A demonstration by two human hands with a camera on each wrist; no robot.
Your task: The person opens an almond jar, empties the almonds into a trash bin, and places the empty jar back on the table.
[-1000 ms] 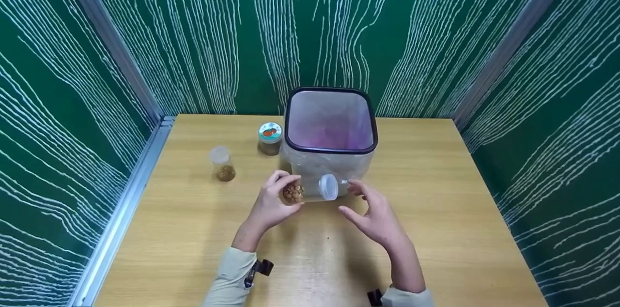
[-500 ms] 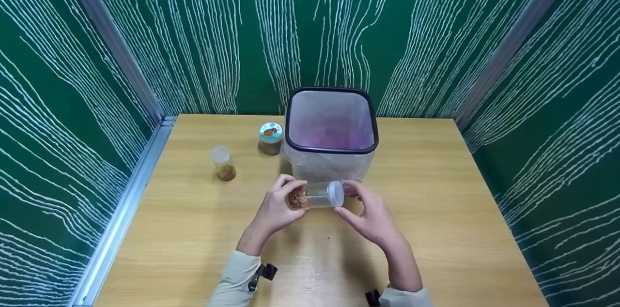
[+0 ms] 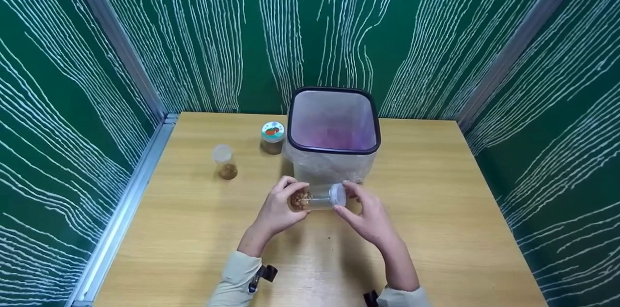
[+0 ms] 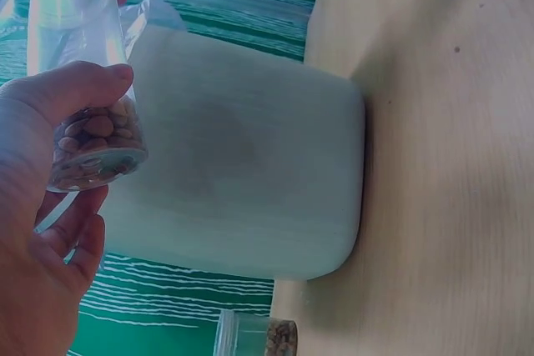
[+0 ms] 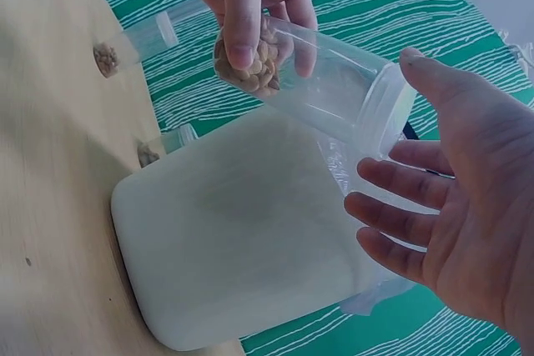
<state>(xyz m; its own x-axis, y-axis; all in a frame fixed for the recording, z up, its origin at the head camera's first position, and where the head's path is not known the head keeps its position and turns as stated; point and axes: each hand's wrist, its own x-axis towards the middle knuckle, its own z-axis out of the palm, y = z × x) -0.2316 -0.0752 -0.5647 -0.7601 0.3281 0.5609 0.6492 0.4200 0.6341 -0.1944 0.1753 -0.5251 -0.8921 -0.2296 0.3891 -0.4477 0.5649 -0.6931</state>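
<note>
My left hand (image 3: 275,211) grips the bottom end of a clear plastic jar (image 3: 319,198), thumb on one side and fingers on the other. Brown nuts (image 5: 250,66) fill that end, and the jar lies tilted on its side in the air. At its other end is a whitish translucent lid (image 5: 385,110). The thumb and index finger of my right hand (image 3: 372,215) pinch the lid's rim, while the remaining fingers are spread apart from it in the right wrist view. Behind the jar stands a white bin (image 5: 242,231) with a black rim (image 3: 334,151).
Left of the bin are two more clear jars: a tall lidded one (image 3: 224,161) with brown contents, and one with a carrot-like picture on its lid (image 3: 272,131). A thin plastic liner hangs over the bin's outside. Green, white-streaked walls (image 3: 266,31) surround the wooden table (image 3: 436,210).
The jar has shifted right and slightly toward me with my left hand. My right thumb and index finger, apart from the lid a second ago, now hold its rim.
</note>
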